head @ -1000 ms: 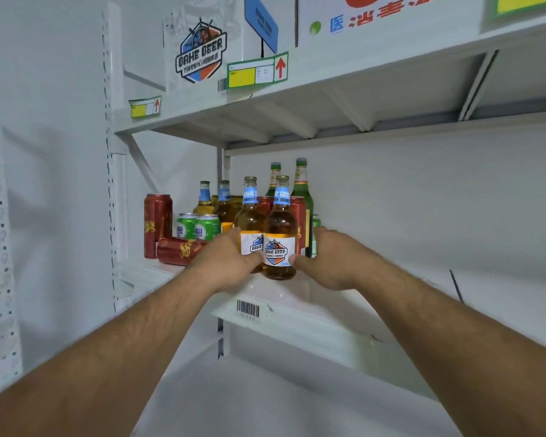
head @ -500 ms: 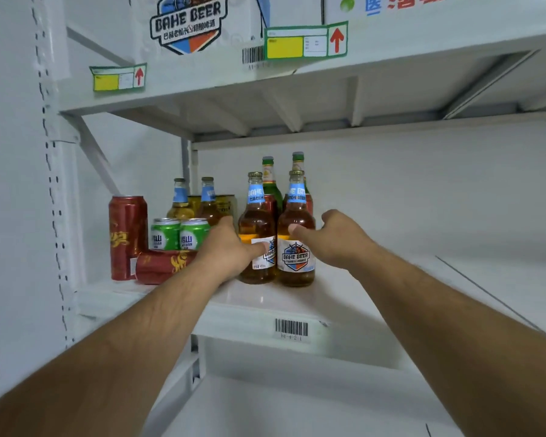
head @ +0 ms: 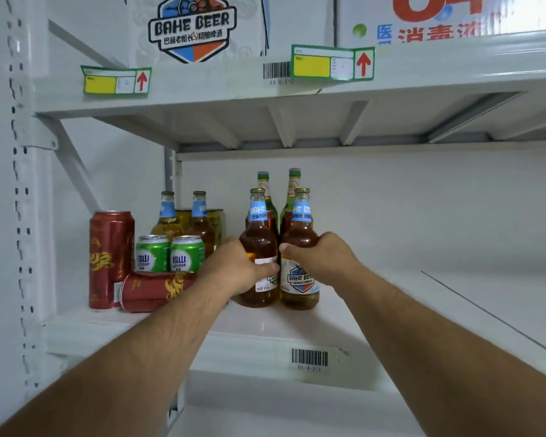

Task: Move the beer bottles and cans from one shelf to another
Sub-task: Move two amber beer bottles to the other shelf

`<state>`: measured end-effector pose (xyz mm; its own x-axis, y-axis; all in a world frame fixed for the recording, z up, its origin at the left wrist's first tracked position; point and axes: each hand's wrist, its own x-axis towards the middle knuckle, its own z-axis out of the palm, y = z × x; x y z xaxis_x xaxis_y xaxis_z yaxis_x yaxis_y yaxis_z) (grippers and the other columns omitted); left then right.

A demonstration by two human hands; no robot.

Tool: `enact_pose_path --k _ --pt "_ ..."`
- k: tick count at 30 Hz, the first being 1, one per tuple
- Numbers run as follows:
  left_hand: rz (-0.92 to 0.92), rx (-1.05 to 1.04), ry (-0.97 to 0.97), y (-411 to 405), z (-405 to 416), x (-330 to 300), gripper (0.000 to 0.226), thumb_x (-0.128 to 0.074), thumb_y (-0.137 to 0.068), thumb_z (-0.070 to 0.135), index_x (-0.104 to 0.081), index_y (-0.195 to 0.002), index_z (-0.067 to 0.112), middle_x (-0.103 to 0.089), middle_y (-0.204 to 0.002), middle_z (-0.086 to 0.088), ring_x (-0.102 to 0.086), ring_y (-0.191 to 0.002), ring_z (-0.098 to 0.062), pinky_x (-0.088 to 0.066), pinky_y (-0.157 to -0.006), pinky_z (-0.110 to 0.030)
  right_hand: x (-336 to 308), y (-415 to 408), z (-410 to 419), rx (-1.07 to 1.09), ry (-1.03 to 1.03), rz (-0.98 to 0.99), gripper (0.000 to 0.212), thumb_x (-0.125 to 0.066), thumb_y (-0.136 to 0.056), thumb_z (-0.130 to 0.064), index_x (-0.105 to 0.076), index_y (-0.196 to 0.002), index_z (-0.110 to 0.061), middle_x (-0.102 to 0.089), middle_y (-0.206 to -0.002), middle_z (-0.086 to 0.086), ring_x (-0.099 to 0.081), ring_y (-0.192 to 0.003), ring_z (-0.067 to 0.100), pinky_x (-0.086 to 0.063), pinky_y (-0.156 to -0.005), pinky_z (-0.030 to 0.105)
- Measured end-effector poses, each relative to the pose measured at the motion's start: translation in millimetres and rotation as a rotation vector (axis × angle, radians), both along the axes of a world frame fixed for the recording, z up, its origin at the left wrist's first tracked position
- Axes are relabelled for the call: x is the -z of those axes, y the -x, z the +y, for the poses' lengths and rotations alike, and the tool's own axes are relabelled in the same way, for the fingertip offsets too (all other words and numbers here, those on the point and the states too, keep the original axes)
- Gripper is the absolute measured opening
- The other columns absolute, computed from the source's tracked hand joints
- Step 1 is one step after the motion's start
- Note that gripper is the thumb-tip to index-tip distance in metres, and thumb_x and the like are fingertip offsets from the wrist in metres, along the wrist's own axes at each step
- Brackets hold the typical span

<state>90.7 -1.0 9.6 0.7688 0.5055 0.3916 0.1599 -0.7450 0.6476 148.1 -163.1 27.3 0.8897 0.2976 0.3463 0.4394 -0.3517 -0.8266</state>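
Note:
Two brown Bahe Beer bottles stand side by side on the white middle shelf [head: 265,335]. My left hand [head: 237,266] is wrapped around the left bottle [head: 258,244] and my right hand [head: 320,258] around the right bottle [head: 300,279]. Both bottles stand upright with their bases on the shelf. Two green bottles [head: 293,184] rise right behind them. Further left are two more blue-necked bottles [head: 199,216], two green cans [head: 169,258], a tall red can [head: 109,257] standing, and a red can [head: 153,290] lying on its side.
The upper shelf [head: 297,93] hangs overhead with a Bahe Beer carton [head: 193,26] and yellow price tags. A perforated upright [head: 19,216] bounds the left. The shelf's right half [head: 454,294] is bare. A lower shelf [head: 281,414] shows beneath.
Both hands have closed fully around the two front bottles. The view has shifted closer and slightly upward; the bottles stay on the shelf.

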Motion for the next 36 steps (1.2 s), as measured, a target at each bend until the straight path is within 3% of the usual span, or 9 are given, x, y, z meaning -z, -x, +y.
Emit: enact_pose_path --k 3,6,13,21,28,33,36 --pt "0.036 0.013 -0.017 -3 -1 0 0.093 -0.073 -0.043 0.079 -0.06 -0.123 0.033 -0.072 -0.103 0.008 -0.07 -0.09 -0.017 -0.059 -0.085 -0.041 3 -6 5 0.029 -0.019 0.003 0.043 -0.079 -0.079 -0.047 -0.069 -0.109 -0.017 -0.072 -0.096 0.002 -0.069 -0.091 0.02 -0.056 -0.078 0.032" --pt "0.023 0.027 0.008 -9 2 2 0.107 -0.064 -0.027 0.084 -0.06 -0.122 0.034 -0.073 -0.101 0.009 -0.071 -0.089 -0.017 -0.06 -0.084 -0.042 5 -10 5 0.062 -0.036 0.003 0.049 -0.08 -0.076 -0.049 -0.066 -0.11 -0.017 -0.071 -0.096 0.001 -0.069 -0.091 0.02 -0.057 -0.077 0.032" --pt "-0.008 0.014 0.067 -3 -1 0 0.086 -0.08 -0.045 0.072 -0.062 -0.118 0.031 -0.073 -0.098 0.007 -0.071 -0.084 -0.016 -0.061 -0.079 -0.039 7 -11 6 0.144 -0.042 -0.038 0.055 -0.081 -0.069 -0.056 -0.062 -0.103 -0.017 -0.067 -0.086 -0.004 -0.067 -0.081 0.016 -0.051 -0.062 0.027" --pt "-0.068 0.083 0.039 1 2 1 0.087 -0.069 -0.032 0.076 -0.065 -0.109 0.034 -0.074 -0.093 0.01 -0.071 -0.083 -0.014 -0.061 -0.079 -0.04 0 -8 -7 0.229 -0.054 -0.097 0.06 -0.078 -0.069 -0.064 -0.062 -0.106 -0.019 -0.069 -0.093 -0.002 -0.069 -0.085 0.018 -0.06 -0.076 0.038" --pt "-0.175 0.235 0.102 -3 -14 -3 0.073 -0.078 -0.041 0.068 -0.069 -0.106 0.036 -0.077 -0.093 0.015 -0.074 -0.086 -0.011 -0.061 -0.084 -0.042 -20 0 -38 0.276 -0.123 -0.099 0.056 -0.079 -0.071 -0.058 -0.059 -0.106 -0.019 -0.07 -0.095 0.0 -0.071 -0.081 0.017 -0.061 -0.074 0.039" --pt "-0.193 0.383 0.172 -10 -44 -4 0.042 -0.091 -0.064 0.043 -0.074 -0.101 0.031 -0.079 -0.089 0.01 -0.075 -0.085 -0.012 -0.061 -0.085 -0.041 -26 7 -74 0.343 -0.137 -0.11 0.057 -0.078 -0.073 -0.057 -0.058 -0.11 -0.019 -0.071 -0.097 0.001 -0.071 -0.083 0.018 -0.061 -0.076 0.04" --pt "-0.198 0.437 0.191 -10 -70 -6 0.046 -0.092 -0.066 0.041 -0.072 -0.106 0.031 -0.078 -0.093 0.011 -0.075 -0.086 -0.011 -0.062 -0.084 -0.04 -26 10 -101 0.377 -0.142 -0.111 0.059 -0.079 -0.073 -0.057 -0.059 -0.112 -0.018 -0.071 -0.098 0.002 -0.072 -0.084 0.019 -0.061 -0.078 0.041"
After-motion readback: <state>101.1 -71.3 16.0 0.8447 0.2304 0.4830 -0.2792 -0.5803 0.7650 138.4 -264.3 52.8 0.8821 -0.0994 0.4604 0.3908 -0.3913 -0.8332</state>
